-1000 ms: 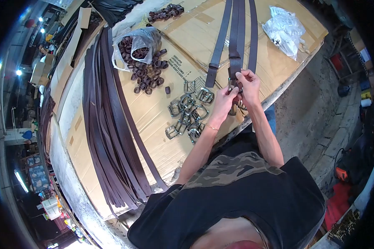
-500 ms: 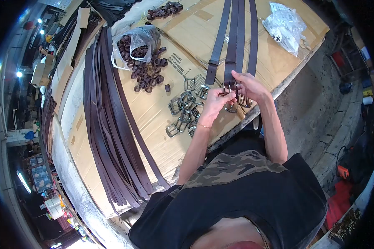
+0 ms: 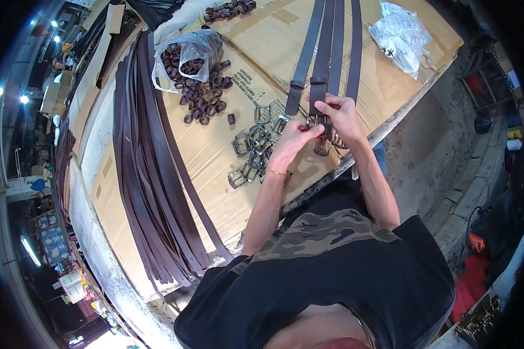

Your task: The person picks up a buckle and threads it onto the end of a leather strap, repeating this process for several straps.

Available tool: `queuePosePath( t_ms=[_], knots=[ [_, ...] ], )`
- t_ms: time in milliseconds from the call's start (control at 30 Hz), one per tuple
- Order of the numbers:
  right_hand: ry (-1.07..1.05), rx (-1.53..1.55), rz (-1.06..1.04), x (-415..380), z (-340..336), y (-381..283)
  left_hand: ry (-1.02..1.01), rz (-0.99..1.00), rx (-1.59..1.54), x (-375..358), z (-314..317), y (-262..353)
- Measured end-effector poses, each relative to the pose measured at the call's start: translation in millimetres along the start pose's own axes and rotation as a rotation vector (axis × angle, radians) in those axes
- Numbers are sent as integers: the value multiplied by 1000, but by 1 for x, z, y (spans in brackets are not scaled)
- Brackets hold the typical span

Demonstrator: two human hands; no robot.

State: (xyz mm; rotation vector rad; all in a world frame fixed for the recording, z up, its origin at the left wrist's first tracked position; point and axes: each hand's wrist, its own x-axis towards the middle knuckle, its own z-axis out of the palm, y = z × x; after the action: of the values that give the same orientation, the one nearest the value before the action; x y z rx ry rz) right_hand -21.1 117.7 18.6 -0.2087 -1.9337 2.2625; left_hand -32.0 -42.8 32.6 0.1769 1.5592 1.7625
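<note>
Both hands meet at the near end of a dark belt strap (image 3: pixel 319 87), which lies lengthwise on the cardboard-covered tabletop (image 3: pixel 215 157) and runs straight away from the fingers. The right hand (image 3: pixel 340 116) has its fingers clamped on the strap's folded end, and the left hand (image 3: pixel 291 139) pinches in from the side, its fingertips together on what looks like a metal buckle (image 3: pixel 321 145) hanging just below both hands; the exact contact is too small to make out. The step in hand appears to be fitting the buckle onto the strap end. The next move likely calls for holding the fold tight while the buckle is seated square, then pulling the strap flat. A heap of loose buckles (image 3: pixel 253 154) lies just left of the left fingers, and more straps (image 3: pixel 355 52) run alongside the held one. Well beyond the left fingers are scattered leather loops (image 3: pixel 204 102) spilling from a plastic bag (image 3: pixel 195 49), and farther left a long stack of brown belts (image 3: pixel 151 174). A crumpled white bag (image 3: pixel 402 35) sits beyond the right hand.
</note>
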Motion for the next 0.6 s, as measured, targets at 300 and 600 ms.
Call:
queuePosePath(
  t_ms=[300, 600],
  knots=[
    [-14, 250, 116, -3, -1, -12, 138, 222, -31, 27, 6, -11],
    [46, 97, 262, -1, 2, -17, 273, 333, -50, 26, 26, -12]
  ],
)
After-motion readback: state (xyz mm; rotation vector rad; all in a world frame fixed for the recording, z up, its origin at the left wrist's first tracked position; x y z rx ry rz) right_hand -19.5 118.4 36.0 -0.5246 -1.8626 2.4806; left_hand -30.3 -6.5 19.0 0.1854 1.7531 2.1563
